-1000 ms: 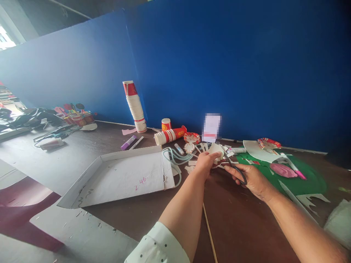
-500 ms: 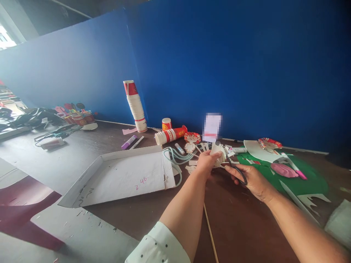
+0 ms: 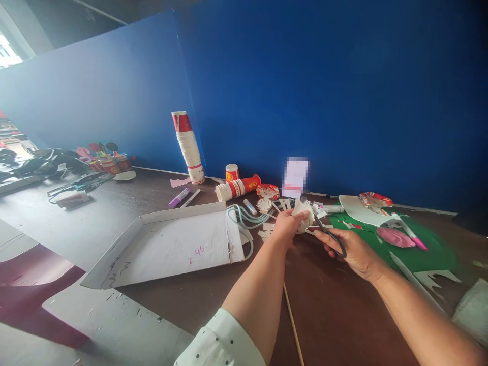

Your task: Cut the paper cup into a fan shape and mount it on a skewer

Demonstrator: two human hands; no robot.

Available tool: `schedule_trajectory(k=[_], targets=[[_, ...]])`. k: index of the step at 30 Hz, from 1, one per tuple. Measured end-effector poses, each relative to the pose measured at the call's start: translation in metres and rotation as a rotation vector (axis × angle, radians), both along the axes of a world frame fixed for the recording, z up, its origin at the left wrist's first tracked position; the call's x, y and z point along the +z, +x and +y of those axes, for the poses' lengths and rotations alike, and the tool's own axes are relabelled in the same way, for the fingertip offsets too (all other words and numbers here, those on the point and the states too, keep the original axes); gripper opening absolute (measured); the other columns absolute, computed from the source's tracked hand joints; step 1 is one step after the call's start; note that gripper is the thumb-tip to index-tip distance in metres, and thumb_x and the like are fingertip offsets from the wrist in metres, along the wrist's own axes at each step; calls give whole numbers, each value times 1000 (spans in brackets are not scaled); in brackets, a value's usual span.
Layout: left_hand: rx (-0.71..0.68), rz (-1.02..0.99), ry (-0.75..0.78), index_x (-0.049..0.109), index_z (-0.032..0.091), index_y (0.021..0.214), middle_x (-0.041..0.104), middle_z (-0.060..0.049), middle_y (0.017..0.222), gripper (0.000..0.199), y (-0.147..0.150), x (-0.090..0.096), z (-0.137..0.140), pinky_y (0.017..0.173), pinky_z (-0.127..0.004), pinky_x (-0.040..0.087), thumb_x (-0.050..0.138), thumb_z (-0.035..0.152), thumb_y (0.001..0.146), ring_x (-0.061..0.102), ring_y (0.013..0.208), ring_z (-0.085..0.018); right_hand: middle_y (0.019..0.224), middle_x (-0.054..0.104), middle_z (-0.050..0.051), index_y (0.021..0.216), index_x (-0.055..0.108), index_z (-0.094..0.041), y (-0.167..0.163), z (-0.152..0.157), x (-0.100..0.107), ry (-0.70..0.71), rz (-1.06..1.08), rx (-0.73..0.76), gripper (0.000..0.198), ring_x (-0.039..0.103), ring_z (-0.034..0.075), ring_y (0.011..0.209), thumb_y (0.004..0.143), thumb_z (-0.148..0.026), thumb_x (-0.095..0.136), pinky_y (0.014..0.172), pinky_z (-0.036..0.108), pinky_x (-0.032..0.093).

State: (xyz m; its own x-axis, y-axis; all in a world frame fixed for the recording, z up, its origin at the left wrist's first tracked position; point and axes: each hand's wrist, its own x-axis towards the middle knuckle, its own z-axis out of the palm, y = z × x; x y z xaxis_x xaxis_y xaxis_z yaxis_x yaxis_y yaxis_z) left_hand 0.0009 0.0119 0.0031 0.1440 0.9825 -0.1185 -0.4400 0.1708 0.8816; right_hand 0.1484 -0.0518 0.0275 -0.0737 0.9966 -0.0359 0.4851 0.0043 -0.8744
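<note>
Right of centre, the left hand pinches a white paper piece, presumably steadying it for the scissors that the right hand grips by the handles (blade gap unclear).

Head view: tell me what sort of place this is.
Probably a craft work area: the right hand holds scissors at white paper in the left hand, with a jagged paper offcut and stacked paper cups on the table.

The loose left sleeve is pale mint cloth (sprinkled with small, dark, round dots).
</note>
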Motion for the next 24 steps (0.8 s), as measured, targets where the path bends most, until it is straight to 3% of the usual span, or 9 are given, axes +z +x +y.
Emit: schedule_trajectory(k=[7, 13, 24], targets=[[-10, -18, 3, 69, 12, 79, 64, -8, 70, 19, 1, -4, 1, 57, -29, 46, 74, 27, 69, 55, 55, -14, 57, 53, -2, 72, 67, -22, 1, 1, -2, -22, 6, 13, 41, 49, 14, 52, 71, -62, 70, 44, 25, 32], [-9, 3, 21, 70, 12, 81, 65, -8, 71, 23, 3, -5, 0, 56, -28, 47, 78, 29, 67, 56, 57, -14, 56, 57, -2, 67, 66, -23, 4, 3, -3, 79, -63, 62, 38, 54, 16, 55, 78, -60, 65, 55, 29, 40], [-36, 3, 38, 70, 13, 76, 63, -6, 65, 19, 4, -1, -4, 56, -27, 44, 75, 29, 67, 53, 54, -13, 51, 56, -1, 60, 64, -25, 3, 5, -1, 126, -102, 83, 41, 53, 18, 53, 78, -61, 62, 52, 30, 40]])
